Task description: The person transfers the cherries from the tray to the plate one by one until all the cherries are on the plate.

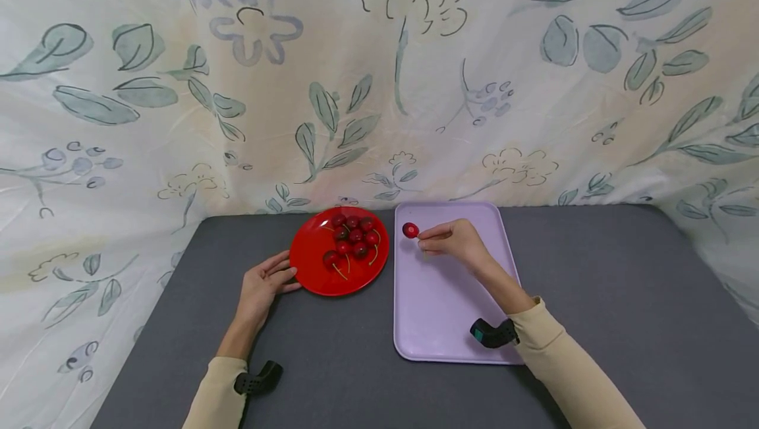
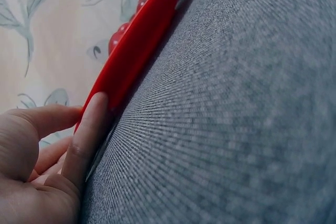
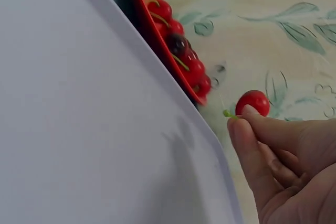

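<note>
My right hand (image 1: 453,242) pinches a red cherry (image 1: 410,230) by its green stem between thumb and fingertips, above the upper left of a lilac tray (image 1: 445,323). In the right wrist view the cherry (image 3: 253,103) hangs apart from the tray, with the stem's end poking out past the fingers. At the left, my left hand (image 1: 265,287) grips the rim of a red plate (image 1: 311,271). The left wrist view shows fingers (image 2: 90,124) against the plate's side and rim. Several cherries (image 1: 356,236), some with stems, are heaped on the plate.
Both plate and tray stand on a dark grey tabletop (image 1: 332,363), side by side with a narrow gap. Behind the table hangs a pale cloth (image 1: 356,53) printed with leaves and flowers. Black bands with cameras (image 1: 493,333) sit on both wrists.
</note>
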{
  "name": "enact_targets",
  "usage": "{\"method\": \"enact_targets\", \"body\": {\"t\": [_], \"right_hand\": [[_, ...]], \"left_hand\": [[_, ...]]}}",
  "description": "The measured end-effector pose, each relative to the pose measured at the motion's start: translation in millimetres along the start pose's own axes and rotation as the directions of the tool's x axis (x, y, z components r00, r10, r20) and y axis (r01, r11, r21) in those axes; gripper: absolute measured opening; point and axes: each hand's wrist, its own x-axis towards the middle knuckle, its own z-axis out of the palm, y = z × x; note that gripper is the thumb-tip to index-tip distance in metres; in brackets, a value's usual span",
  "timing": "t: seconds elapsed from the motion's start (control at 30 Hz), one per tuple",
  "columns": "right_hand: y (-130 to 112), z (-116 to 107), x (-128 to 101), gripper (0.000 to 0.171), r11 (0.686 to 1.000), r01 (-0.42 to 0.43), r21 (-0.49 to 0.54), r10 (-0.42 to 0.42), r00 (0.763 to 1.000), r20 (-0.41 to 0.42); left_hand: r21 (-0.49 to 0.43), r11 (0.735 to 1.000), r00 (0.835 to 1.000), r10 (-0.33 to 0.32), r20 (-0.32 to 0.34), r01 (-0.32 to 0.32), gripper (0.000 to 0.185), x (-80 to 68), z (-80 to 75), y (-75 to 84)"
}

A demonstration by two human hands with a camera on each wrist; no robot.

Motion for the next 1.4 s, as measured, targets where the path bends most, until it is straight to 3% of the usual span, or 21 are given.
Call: {"method": "enact_targets", "body": {"t": [0.2, 0.5, 0.77, 1.03, 1.4], "right_hand": [[1, 32, 4, 0.023, 0.997, 0.003, 0.074, -0.005, 1.0, 0.024], [-1, 76, 8, 0.02, 0.997, 0.058, 0.05, -0.063, 0.993, 0.097], [-12, 107, 11, 0.012, 0.992, 0.081, -0.1, -0.068, 0.99, 0.127], [-11, 114, 14, 0.008, 0.965, 0.104, -0.24, -0.086, 0.993, 0.087], [-13, 119, 16, 0.008, 0.948, 0.131, -0.292, -0.107, 0.99, 0.094]], "left_hand": [[-0.003, 1.0, 1.0, 0.007, -0.003, -0.007, 0.051, -1.0, -2.3, -1.4], [-0.006, 1.0, 1.0, 0.012, -0.007, -0.012, 0.051, -1.3, -4.2, -3.0], [0.001, 1.0, 1.0, 0.011, -0.014, -0.011, 0.051, -1.6, -3.9, -3.6], [0.016, 1.0, 1.0, 0.01, -0.011, -0.009, 0.05, 3.1, 0.8, -2.2], [0.025, 1.0, 1.0, -0.008, -0.018, 0.008, 0.05, 3.1, 0.7, -1.9]]}}
